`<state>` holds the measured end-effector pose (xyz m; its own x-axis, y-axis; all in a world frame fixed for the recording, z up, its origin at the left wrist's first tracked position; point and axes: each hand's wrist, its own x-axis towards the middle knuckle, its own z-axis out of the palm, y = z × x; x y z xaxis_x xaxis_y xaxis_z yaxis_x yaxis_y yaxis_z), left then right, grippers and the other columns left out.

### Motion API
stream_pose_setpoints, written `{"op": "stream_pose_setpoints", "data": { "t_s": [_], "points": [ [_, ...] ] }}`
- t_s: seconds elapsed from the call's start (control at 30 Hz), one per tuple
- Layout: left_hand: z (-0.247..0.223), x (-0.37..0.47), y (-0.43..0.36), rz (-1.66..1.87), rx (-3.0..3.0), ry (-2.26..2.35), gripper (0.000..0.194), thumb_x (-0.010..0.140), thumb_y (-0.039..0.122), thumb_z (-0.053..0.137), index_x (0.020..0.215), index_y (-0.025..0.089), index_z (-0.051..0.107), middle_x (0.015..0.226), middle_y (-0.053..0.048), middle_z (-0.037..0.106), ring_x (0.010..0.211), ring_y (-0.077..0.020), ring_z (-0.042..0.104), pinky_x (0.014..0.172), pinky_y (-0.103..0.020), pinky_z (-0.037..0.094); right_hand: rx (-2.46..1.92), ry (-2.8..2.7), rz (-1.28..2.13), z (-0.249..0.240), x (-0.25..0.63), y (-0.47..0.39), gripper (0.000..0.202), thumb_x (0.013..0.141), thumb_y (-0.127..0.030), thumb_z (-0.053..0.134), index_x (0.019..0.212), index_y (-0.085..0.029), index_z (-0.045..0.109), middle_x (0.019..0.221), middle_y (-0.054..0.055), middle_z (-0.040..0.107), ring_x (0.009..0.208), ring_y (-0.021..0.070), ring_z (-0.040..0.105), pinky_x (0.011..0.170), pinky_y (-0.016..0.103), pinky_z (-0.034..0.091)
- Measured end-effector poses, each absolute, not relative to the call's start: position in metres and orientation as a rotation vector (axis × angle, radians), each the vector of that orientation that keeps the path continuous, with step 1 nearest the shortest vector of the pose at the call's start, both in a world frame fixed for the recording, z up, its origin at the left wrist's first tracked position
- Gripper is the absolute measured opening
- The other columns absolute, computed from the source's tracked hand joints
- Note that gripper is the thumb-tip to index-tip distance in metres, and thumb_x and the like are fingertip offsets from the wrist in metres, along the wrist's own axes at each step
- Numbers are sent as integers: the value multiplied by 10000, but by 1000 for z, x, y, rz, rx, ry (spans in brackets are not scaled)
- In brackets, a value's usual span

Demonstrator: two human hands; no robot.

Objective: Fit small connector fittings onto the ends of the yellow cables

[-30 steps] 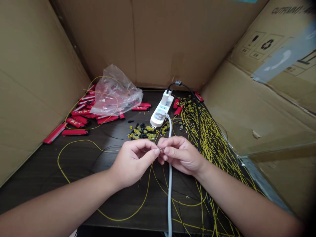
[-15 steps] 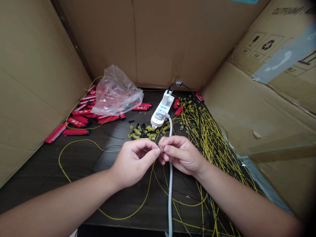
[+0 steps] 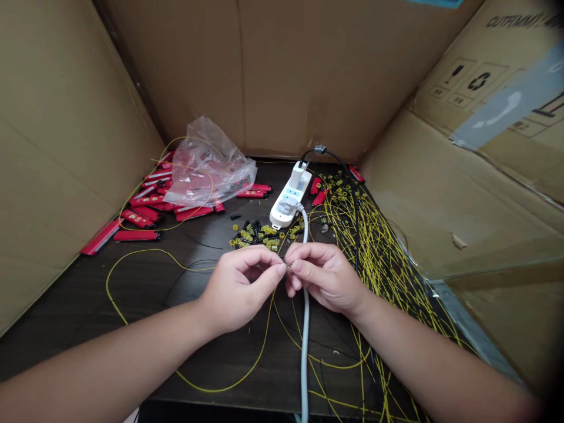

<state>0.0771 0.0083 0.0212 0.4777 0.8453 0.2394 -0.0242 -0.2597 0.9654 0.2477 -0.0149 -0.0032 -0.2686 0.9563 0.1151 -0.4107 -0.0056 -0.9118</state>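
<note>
In front of me, my left hand (image 3: 240,288) pinches a thin yellow wire (image 3: 270,314) between thumb and forefinger. The wire runs down from the fingertips and loops over the dark tabletop to the left. My right hand (image 3: 324,273) meets it tip to tip, its thumb and forefinger closed on a small, thin, brownish wire end (image 3: 288,266). The fingers mostly cover this end, so its exact shape is hidden. Just beyond the hands lies a heap of small yellow caps (image 3: 268,241) and black pieces (image 3: 253,226).
A white power strip (image 3: 291,197) with a pale cable (image 3: 304,341) lies ahead; the cable passes under my right hand. Many yellow wires (image 3: 383,252) spread on the right. Red packs (image 3: 136,235) and a clear plastic bag (image 3: 207,164) lie at left. Cardboard walls (image 3: 282,76) surround the table.
The right fingertips have shifted slightly and now cover more of the small wire end. Both hands stay pinched together in nearly the same place.
</note>
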Motion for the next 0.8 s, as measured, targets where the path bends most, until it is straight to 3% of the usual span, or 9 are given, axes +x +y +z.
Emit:
{"op": "stream_pose_setpoints", "data": {
  "t_s": [0.43,0.8],
  "points": [
    [21,76,9,1056,1797,774,125,804,137,609,691,150,660,662,-2,656,618,-82,582,583,-172,469,-731,-1287,1415,-7,253,-15,68,856,-151,606,811,-155,657,737,-2,562,577,85,599,574,260,527],
    [21,75,9,1048,1878,776,135,812,165,600,692,157,664,679,-18,660,628,-104,584,589,-208,466,-786,-1347,1352,-3,251,-16,151,864,-216,602,738,-136,625,656,-10,538,552,97,595,547,252,496]
  ]
}}
